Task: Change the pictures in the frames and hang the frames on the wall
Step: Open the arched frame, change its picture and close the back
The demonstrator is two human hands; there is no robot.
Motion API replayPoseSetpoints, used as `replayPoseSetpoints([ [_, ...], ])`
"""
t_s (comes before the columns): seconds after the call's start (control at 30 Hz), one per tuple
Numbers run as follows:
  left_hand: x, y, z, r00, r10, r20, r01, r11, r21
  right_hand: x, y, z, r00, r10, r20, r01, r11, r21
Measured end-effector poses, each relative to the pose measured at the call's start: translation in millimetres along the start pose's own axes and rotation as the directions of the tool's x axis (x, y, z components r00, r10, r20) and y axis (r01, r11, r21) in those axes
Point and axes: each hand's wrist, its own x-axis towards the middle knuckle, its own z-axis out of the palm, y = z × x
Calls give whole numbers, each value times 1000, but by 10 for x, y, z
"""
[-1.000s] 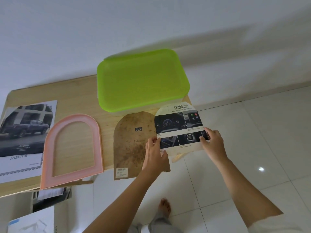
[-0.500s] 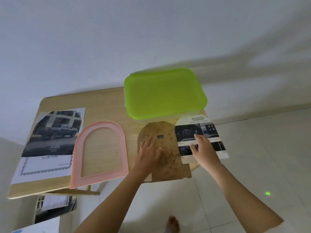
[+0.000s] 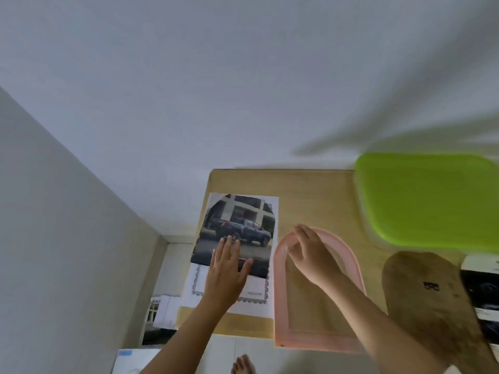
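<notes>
So the pink frame (image 3: 318,342) lies flat on the table (image 3: 310,190), with its bottom end hanging over the near edge. Just left of the frame is the truck print (image 3: 243,211). The left hand (image 3: 226,273) rests flat on it, grip apart, fingers straight and spread. The right hand (image 3: 310,255) is over the frame's arched top with fingers bent toward the rim, but it's blurry, so I can't tell if that grip is clamped on it or only touching. Right of the frame lies the brown backing (image 3: 421,306), with a dark picture (image 3: 483,290) just past that. A green lid (image 3: 426,201) sits beyond the frame to the right.
</notes>
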Motion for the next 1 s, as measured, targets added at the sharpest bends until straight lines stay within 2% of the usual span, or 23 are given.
replayPoseSetpoints([
  [0.17,56,-672,21,997,6,78,-11,998,56,653,-465,340,996,-40,85,46,997,-64],
  [0.33,184,-891,153,993,40,107,-55,988,144,1018,-557,548,976,63,210,-28,986,-166],
  [0.47,300,-960,175,997,51,60,-58,990,128,1162,-607,616,979,63,193,-25,981,-193],
  [0.87,330,-998,240,998,64,-5,-63,992,110,1167,-649,672,987,38,154,-21,994,-112],
  [1.0,339,-986,240,998,66,-22,-63,992,114,1224,-650,617,986,83,144,-74,995,-68],
])
